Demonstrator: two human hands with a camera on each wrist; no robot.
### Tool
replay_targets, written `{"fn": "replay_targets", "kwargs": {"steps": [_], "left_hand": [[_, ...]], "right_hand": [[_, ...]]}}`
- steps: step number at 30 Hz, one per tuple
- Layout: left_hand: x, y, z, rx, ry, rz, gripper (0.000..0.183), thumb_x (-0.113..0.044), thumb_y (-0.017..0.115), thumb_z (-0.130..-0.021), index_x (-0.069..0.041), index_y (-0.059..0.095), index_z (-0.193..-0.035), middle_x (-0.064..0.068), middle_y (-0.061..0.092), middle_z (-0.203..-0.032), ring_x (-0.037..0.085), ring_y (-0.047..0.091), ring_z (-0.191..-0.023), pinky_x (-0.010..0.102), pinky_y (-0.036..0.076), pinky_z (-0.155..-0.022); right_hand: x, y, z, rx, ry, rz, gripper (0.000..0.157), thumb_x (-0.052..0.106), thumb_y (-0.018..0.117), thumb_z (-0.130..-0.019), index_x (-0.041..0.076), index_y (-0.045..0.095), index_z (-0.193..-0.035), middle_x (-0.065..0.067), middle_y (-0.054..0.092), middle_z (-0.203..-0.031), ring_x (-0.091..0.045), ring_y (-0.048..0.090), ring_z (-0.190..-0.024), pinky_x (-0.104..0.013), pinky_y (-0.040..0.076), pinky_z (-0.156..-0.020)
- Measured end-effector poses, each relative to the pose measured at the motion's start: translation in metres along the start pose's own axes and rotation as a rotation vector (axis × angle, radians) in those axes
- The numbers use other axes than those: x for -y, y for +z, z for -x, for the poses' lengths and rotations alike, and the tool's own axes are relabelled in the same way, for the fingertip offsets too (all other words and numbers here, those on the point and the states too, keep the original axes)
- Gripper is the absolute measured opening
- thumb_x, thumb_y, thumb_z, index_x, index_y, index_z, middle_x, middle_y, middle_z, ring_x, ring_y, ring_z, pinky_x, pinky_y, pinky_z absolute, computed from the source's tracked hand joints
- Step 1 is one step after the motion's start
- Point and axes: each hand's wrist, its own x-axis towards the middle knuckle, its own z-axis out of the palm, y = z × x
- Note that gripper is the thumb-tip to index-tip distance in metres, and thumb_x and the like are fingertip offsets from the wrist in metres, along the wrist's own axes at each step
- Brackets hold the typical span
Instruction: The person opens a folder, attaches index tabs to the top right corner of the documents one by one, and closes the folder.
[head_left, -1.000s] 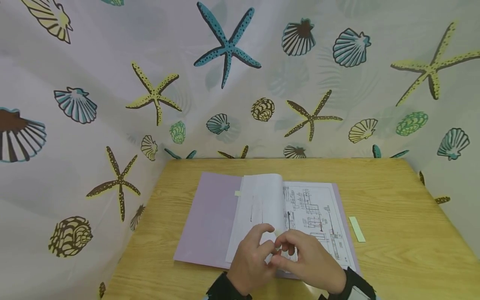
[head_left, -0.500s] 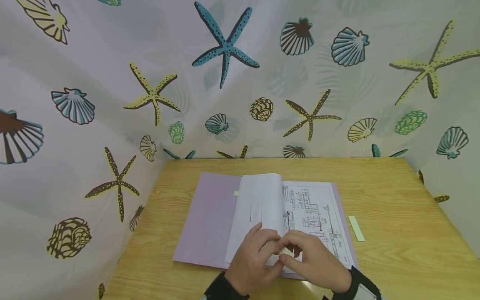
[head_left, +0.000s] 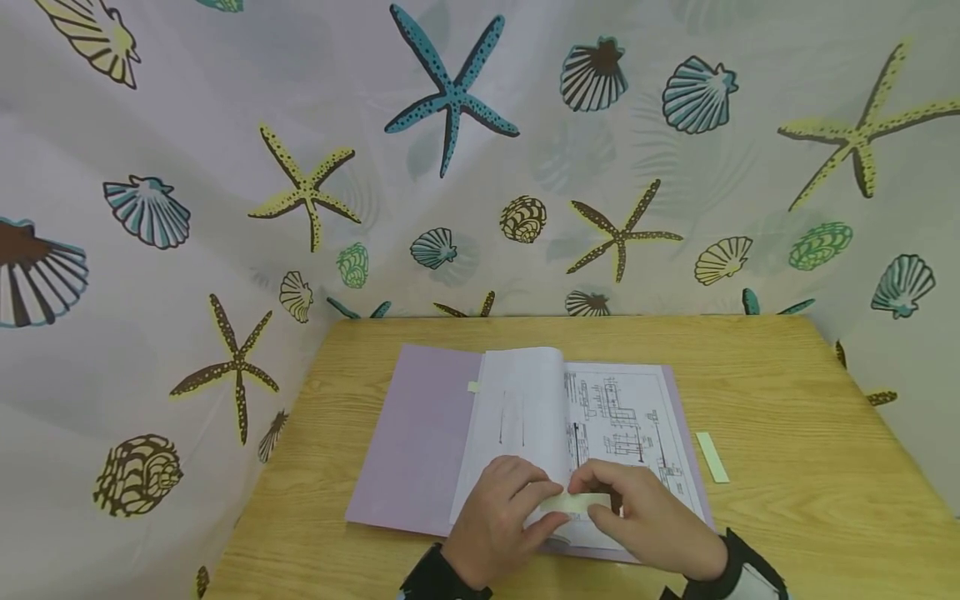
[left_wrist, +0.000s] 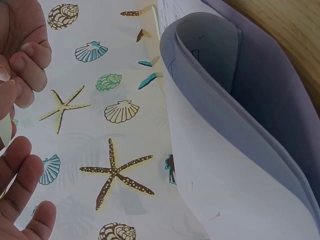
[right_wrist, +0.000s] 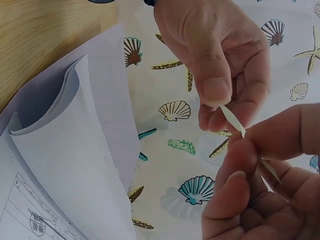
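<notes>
In the head view my left hand (head_left: 504, 515) and right hand (head_left: 651, 517) meet over the lower part of an open lilac folder (head_left: 423, 433). Between them, a thin pale yellow-green paper strip (head_left: 576, 503) is pinched by the fingertips of both hands. The right wrist view shows this paper strip (right_wrist: 231, 119) nearly edge-on, one hand pinching its upper end and the other hand gripping it lower down. Beneath the hands lies a printed page with technical drawings (head_left: 622, 417). To its left, a turned-over sheet (head_left: 517, 400) curls up along the middle of the folder.
A second pale green strip (head_left: 712, 457) lies on the wooden table (head_left: 795, 417), right of the folder. A small pale tab (head_left: 473, 387) sticks out from the left edge of the turned sheet. Behind the table hangs a shell-and-starfish patterned cloth (head_left: 480, 250).
The hands have drawn slightly apart, the right one moving right, so more of the strip shows flat between them. My left fingers have lowered. The folder stays put.
</notes>
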Motion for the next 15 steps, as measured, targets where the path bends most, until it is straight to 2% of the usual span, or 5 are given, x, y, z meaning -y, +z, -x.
{"fn": "replay_targets", "kwargs": {"steps": [4, 9, 15], "left_hand": [[-0.0003, -0.0007, 0.0009, 0.017, -0.016, -0.006, 0.026, -0.031, 0.075, -0.079, -0.015, 0.067, -0.097, -0.007, 0.059, -0.089, 0.005, 0.052, -0.084, 0.022, 0.045, -0.079], [-0.0009, -0.001, 0.0013, 0.032, -0.041, -0.007, 0.023, -0.032, 0.073, -0.082, -0.015, 0.068, -0.096, -0.007, 0.059, -0.088, 0.005, 0.052, -0.083, 0.022, 0.045, -0.078], [-0.0027, 0.0009, -0.0005, 0.029, -0.07, -0.007, 0.019, -0.03, 0.072, -0.083, -0.015, 0.068, -0.094, -0.008, 0.059, -0.087, 0.004, 0.052, -0.083, 0.023, 0.045, -0.078]], "right_hand": [[0.0, -0.0015, 0.0005, 0.0, 0.018, -0.014, 0.032, -0.004, 0.056, -0.084, 0.022, 0.06, -0.102, 0.006, 0.064, -0.098, -0.012, 0.058, -0.08, -0.027, 0.049, -0.059], [0.0002, -0.0023, 0.0006, 0.007, 0.05, -0.019, 0.032, -0.003, 0.057, -0.084, 0.023, 0.06, -0.102, 0.007, 0.064, -0.098, -0.012, 0.057, -0.079, -0.027, 0.048, -0.058], [-0.0003, 0.0036, -0.0002, -0.066, 0.017, 0.001, 0.016, 0.013, 0.062, -0.09, 0.023, 0.062, -0.103, 0.009, 0.065, -0.099, -0.01, 0.059, -0.082, -0.027, 0.05, -0.062]]}}
